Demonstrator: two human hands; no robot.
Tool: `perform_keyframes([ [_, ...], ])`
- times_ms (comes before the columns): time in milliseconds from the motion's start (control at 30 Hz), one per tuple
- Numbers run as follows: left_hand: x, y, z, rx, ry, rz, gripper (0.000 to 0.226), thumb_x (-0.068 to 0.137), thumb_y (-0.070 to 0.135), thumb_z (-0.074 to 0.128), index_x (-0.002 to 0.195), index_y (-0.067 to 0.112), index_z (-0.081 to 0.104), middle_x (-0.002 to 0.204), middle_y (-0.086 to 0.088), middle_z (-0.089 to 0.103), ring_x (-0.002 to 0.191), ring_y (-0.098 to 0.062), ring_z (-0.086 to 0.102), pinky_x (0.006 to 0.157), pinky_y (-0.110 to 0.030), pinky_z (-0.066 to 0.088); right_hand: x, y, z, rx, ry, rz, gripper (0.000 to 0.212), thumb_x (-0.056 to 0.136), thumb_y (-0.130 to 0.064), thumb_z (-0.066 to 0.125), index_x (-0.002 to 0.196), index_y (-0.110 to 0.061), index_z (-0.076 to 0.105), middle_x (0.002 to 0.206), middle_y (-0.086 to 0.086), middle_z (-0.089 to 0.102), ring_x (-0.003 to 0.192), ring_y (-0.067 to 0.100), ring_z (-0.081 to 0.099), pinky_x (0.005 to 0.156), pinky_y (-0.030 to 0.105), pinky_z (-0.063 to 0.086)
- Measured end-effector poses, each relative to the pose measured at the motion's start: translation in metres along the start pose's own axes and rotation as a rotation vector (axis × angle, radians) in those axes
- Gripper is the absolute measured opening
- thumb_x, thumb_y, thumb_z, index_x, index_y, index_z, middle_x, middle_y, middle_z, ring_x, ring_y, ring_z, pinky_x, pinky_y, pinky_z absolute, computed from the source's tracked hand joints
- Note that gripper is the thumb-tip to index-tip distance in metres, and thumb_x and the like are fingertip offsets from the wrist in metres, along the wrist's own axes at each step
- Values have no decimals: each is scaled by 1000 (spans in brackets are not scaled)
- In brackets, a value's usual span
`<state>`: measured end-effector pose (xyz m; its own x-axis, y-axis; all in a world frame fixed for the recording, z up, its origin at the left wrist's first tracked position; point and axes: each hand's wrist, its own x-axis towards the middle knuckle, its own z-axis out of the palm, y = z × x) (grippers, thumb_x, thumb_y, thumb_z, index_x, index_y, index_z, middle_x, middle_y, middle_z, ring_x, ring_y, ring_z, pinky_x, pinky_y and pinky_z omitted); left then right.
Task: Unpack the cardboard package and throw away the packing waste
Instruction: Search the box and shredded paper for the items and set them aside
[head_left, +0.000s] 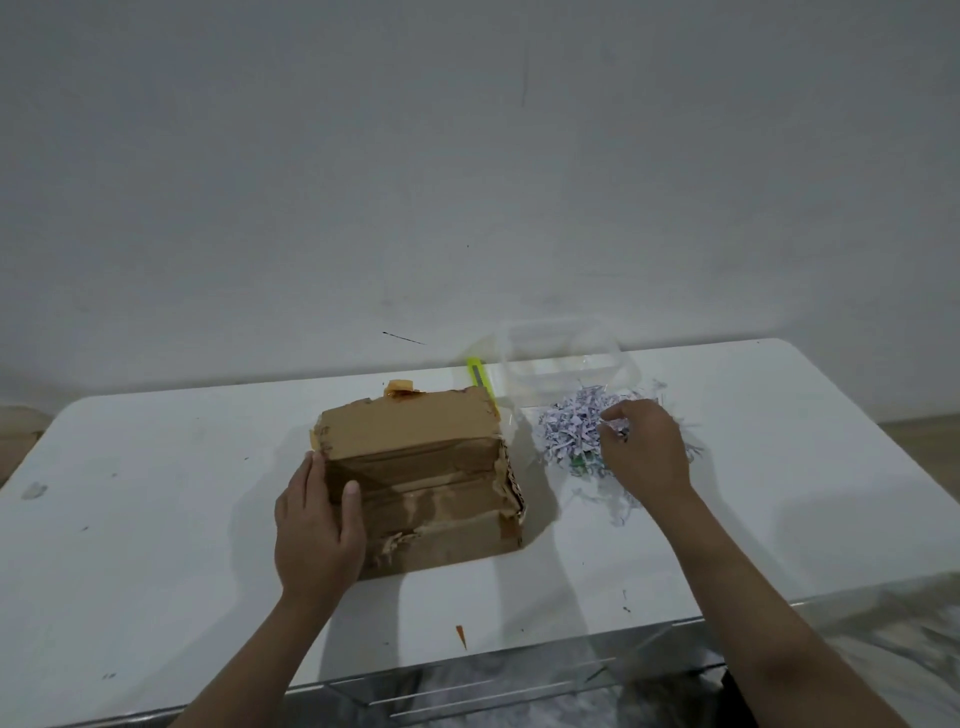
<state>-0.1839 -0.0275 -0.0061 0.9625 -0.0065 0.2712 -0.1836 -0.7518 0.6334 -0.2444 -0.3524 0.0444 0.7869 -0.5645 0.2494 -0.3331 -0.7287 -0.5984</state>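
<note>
Clear bin (519, 691) against scuffed white table (156, 467), bare grey wall (467, 156) behind.

Nothing readable here, tbh. The torn brown cardboard box (423, 478) has dark marks on its right edge, too blurry to read.

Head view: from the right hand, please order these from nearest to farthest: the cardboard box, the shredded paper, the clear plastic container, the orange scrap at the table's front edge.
1. Shredded paper: under the right hand, touching it.
2. Clear plastic container: just behind the paper.
3. Cardboard box: to the left, held by the left hand.
4. Orange scrap: front edge, far left of it.
</note>
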Motion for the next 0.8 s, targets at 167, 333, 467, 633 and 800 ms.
perform_keyframes([
  [167,2,2,-2,62,-25,12,74,87,55,23,141,6,39,144,-14,43,131,-36,36,101,-53,37,-9,-9,9,41,-23,-31,14,82,-9,65,96,-4,68,105,14,65,103,30,58,89,39,48],
  [333,6,-2,1,299,-54,64,75,89,53,21,135,-1,44,141,-22,46,132,-42,39,110,-61,16,-16,-4,11,59,-8,-68,13,83,-9,64,94,-4,69,100,13,66,98,29,60,83,33,45],
  [467,5,6,1,393,-24,117,69,89,47,25,128,-4,50,135,-26,50,128,-45,43,105,-68,17,-18,9,11,103,-2,-104,11,80,-4,66,90,-3,69,95,13,66,96,30,60,81,30,43],
  [633,1,39,5,259,40,238,56,88,39,35,119,-2,56,128,-26,55,122,-44,49,102,-65,28,-12,23,10,142,60,-167,14,76,1,67,88,-6,70,89,10,66,88,29,61,76,30,47],
  [800,-3,105,29,3,-25,428,47,88,33,44,119,0,57,127,-19,57,119,-35,52,97,-57,44,-1,30,4,127,117,-87,16,77,-1,67,92,-7,71,93,10,66,91,28,61,78,28,45],
])
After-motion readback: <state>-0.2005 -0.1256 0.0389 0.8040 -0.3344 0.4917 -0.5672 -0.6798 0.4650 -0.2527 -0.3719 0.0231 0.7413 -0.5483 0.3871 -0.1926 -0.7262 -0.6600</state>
